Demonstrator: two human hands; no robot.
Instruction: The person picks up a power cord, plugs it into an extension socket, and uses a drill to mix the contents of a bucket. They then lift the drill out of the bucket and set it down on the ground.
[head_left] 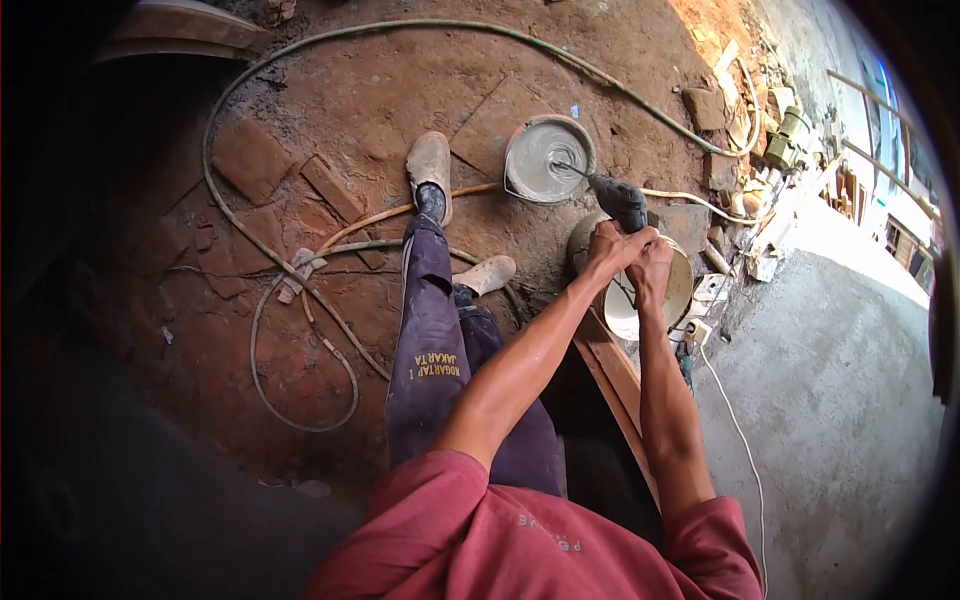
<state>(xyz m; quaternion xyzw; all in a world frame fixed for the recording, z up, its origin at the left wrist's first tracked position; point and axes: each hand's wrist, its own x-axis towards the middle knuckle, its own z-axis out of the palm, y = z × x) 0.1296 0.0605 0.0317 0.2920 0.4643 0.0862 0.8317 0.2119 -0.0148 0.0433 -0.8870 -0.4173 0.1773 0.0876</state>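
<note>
Both my hands grip a dark power drill [620,203] close together. My left hand [606,247] is closed at its rear, and my right hand [650,262] is closed right beside it. A thin mixing rod [573,168] runs from the drill into a bucket [509,183]. Inside it, the wet grey mix [538,172] shows swirl rings. The end of the rod is hidden in the mix. Below my hands stands a pale, wide-mouthed bucket [680,290], partly covered by my hands and wrists.
A long hose [400,27] loops across the brick-strewn dirt floor [390,80]. Wooden planks [610,370] lie beside my legs. A power socket [698,330] with a white cord [742,440] sits at the concrete slab [830,400]. A greenish motor or pump [788,138] stands among rubble.
</note>
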